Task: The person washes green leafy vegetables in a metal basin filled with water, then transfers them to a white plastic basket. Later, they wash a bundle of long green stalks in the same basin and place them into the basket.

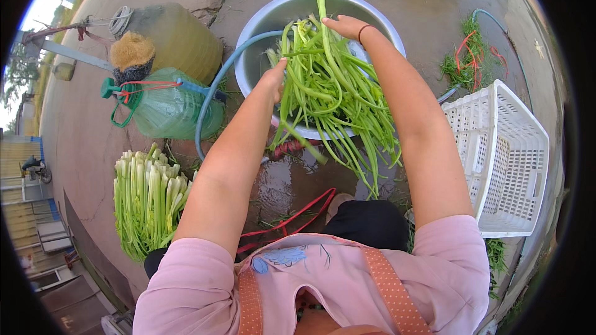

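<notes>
A loose pile of green celery stalks (326,79) fills much of a wide metal basin (251,18), and its leafy ends hang over the near rim. My left hand (275,80) grips stalks at the pile's left side, its thumb up and its fingers partly hidden. At the far side, my right hand (347,27) has its fingers stretched against one thick stalk, whose pale root end sticks up past the far rim. Whether that hand grips the stalk is hidden. Left of my left forearm stands a tight bunch of celery (149,200), pale ends up.
A blue hose (212,88) arches over the basin's left rim. A green plastic jug (172,102) and a large yellowish container (184,39) stand left. To the right, a white perforated crate (503,163) lies tipped beside green scraps (465,63). Red straps (288,223) lie on wet concrete.
</notes>
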{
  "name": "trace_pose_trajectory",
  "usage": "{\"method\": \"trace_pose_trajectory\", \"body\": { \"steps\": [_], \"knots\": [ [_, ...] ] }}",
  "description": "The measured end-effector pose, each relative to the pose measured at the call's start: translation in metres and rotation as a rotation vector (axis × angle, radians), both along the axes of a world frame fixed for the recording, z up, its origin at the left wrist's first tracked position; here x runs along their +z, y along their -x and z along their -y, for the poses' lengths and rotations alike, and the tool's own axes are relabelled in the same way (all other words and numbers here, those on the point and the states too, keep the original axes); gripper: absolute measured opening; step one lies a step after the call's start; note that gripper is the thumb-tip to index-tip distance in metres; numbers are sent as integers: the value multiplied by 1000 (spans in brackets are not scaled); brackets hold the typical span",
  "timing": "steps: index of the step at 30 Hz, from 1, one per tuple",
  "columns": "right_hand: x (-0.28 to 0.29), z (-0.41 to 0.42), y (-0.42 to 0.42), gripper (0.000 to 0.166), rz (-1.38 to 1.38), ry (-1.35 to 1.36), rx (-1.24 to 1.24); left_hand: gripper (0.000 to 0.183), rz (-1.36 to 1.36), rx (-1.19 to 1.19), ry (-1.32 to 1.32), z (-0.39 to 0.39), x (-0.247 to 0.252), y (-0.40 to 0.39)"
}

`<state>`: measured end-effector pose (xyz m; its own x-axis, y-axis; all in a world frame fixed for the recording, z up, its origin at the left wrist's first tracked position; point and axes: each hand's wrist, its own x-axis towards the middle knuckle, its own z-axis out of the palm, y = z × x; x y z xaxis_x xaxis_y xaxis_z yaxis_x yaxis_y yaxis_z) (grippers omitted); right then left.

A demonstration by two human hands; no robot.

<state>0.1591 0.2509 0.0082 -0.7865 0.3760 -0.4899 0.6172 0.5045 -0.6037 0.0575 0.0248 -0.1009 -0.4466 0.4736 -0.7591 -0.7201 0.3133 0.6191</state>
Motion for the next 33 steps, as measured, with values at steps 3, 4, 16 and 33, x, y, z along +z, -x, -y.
{"method": "trace_pose_trajectory", "body": {
  "steps": [3, 4, 16, 33],
  "knots": [
    [-66, -2, -23, 91, 121, -10, 132, 72, -5, -72, -40, 24, -41, -13],
    [-74, 7, -25, 89, 78, 32, 67, 68, -59, -97, 51, 25, -43, -15],
    [-129, 58, -32, 63, -137, -477, -151, 48, -1671, -394, 489, 15, -5, -33],
    [-109, 35, -73, 94, -105, -437, -39, 56, -1002, -925, 325, -19, 82, -127]
  ]
}}
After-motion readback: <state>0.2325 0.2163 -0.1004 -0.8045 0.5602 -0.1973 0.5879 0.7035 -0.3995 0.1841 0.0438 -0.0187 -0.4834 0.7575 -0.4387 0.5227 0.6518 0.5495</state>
